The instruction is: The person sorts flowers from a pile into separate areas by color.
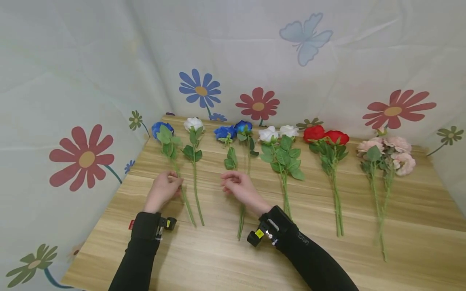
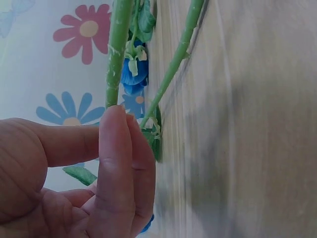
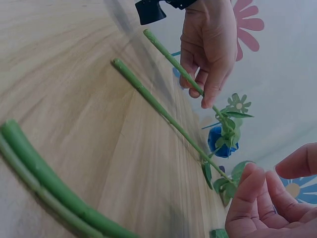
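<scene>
In the head view my left hand (image 1: pixel 163 190) pinches the green stem of an artificial blue rose (image 1: pixel 157 129) at the left end of the row. The left wrist view shows that stem (image 2: pixel 117 54) between thumb and fingertips, raised off the wood. Just right of it lies a single white rose (image 1: pixel 193 123), its stem on the table. Over the stems of two blue roses (image 1: pixel 225 132) hovers my right hand (image 1: pixel 243 189), fingers loosely bent. In the right wrist view a gap shows between its thumb and fingers (image 3: pixel 252 186), with nothing held.
Farther right on the wooden table (image 1: pixel 291 258) lie white roses (image 1: pixel 269 134), red roses (image 1: pixel 314 133) and a bunch of pale pink flowers (image 1: pixel 402 161), stems toward me. A white curtain (image 1: pixel 233 52) printed with flowers and a butterfly borders the table's back and sides.
</scene>
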Action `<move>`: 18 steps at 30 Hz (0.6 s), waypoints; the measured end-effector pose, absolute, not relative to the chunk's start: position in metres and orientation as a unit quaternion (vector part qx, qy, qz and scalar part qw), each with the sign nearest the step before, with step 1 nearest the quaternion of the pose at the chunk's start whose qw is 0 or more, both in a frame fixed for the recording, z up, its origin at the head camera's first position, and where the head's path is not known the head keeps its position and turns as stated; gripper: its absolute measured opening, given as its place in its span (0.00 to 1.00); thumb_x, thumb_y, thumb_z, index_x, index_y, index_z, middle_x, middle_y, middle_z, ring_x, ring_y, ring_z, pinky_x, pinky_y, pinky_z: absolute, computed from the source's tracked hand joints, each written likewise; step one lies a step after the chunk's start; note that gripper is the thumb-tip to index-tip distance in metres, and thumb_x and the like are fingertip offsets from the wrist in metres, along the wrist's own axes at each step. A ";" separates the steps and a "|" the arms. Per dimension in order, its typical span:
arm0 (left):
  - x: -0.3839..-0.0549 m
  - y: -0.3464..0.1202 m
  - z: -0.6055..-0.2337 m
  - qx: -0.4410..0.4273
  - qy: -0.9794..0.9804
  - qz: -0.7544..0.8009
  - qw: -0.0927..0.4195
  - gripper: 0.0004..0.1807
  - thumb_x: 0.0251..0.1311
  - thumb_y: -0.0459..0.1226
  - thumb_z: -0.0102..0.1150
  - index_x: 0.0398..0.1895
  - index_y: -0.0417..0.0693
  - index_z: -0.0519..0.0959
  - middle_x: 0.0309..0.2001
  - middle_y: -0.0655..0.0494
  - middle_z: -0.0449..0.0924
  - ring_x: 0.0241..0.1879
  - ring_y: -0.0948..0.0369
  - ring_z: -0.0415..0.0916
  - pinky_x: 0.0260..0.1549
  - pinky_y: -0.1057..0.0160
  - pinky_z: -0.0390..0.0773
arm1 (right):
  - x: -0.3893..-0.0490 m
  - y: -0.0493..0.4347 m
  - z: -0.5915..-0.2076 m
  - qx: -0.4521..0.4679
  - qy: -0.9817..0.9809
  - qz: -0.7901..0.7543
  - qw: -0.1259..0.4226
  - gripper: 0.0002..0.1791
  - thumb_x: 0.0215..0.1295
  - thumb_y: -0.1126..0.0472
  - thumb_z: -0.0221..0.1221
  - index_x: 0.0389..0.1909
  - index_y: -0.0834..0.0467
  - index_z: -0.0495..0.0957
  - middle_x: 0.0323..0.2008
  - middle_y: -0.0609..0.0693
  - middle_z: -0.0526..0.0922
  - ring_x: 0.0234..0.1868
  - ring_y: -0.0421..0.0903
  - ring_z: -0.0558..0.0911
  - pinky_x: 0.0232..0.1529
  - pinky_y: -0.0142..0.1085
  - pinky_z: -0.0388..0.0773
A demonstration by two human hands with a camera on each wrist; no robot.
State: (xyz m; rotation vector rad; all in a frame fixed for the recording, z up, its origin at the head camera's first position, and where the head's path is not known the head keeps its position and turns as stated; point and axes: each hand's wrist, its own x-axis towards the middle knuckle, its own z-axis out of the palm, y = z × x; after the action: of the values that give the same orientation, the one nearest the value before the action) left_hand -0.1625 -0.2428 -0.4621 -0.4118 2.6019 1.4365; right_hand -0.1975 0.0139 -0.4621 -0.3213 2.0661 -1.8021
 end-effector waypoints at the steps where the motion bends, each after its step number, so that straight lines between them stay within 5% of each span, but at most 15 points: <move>1: -0.162 -0.242 -0.461 -0.138 0.864 0.480 0.068 0.21 0.75 0.39 0.49 0.62 0.33 0.67 0.54 0.33 0.81 0.31 0.63 0.83 0.34 0.65 0.84 | -0.197 0.016 -0.461 -0.115 0.738 -0.638 0.187 0.18 0.67 0.71 0.51 0.56 0.71 0.76 0.45 0.65 0.84 0.35 0.39 0.82 0.47 0.38 0.83; 9: -0.161 -0.234 -0.451 -0.125 0.878 0.460 0.042 0.18 0.75 0.39 0.50 0.60 0.36 0.68 0.37 0.45 0.83 0.30 0.57 0.84 0.34 0.60 0.86 | -0.198 0.033 -0.457 -0.117 0.758 -0.618 0.174 0.19 0.68 0.70 0.52 0.58 0.68 0.75 0.50 0.67 0.82 0.46 0.56 0.84 0.52 0.44 0.84; 18: -0.165 -0.219 -0.442 -0.096 0.885 0.455 0.019 0.17 0.74 0.37 0.51 0.59 0.35 0.70 0.37 0.41 0.83 0.31 0.50 0.87 0.34 0.56 0.87 | -0.202 0.053 -0.458 -0.118 0.779 -0.598 0.148 0.18 0.69 0.70 0.52 0.58 0.70 0.75 0.49 0.68 0.81 0.47 0.59 0.84 0.51 0.43 0.84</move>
State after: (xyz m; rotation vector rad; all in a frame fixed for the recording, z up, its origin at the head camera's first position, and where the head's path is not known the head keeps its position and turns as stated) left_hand -0.1647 -0.2190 -0.4424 -0.2987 2.7471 1.4139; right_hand -0.2020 0.0528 -0.4583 -0.3385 2.2411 -1.7185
